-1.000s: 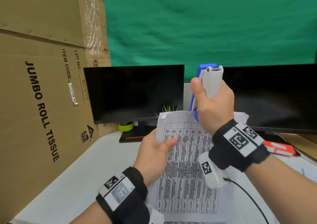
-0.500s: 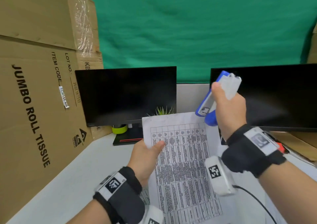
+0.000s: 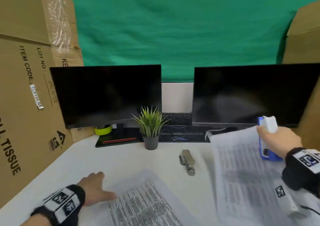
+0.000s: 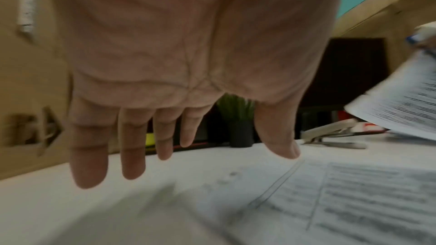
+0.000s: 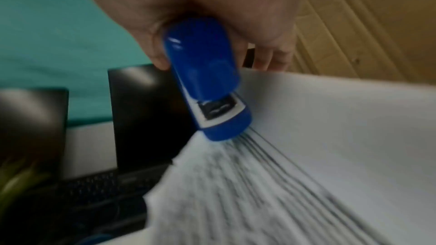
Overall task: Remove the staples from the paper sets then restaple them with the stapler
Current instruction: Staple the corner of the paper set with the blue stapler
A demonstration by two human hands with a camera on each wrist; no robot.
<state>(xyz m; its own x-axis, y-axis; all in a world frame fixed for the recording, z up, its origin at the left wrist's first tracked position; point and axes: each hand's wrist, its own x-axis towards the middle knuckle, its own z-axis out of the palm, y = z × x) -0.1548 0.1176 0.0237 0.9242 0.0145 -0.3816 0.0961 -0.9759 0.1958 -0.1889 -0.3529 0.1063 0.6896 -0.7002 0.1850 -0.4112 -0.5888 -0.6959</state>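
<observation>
My right hand [image 3: 280,140] grips a blue and white stapler [image 3: 267,135] at the far right, in front of the right monitor. In the right wrist view the stapler [image 5: 205,81] points down, its tip at the corner of a printed paper set [image 5: 318,165]; whether it clamps the paper I cannot tell. That paper set [image 3: 242,170] slopes above the desk beside the hand, blurred. My left hand [image 3: 97,186] is low at the left with straight fingers [image 4: 132,156], holding nothing. Beside its thumb a second printed paper set [image 3: 143,206] lies flat on the desk.
A beige and metal stapler-like tool [image 3: 187,161] lies mid-desk. A potted plant [image 3: 150,128], two dark monitors [image 3: 107,96], a keyboard [image 3: 176,119] and a yellow-green tape roll [image 3: 103,129] stand at the back. Cardboard boxes [image 3: 26,104] wall the left side.
My left hand let go of the paper set and dropped to the desk at the left. My right hand swung right and down with the stapler, and the paper set went with it.
</observation>
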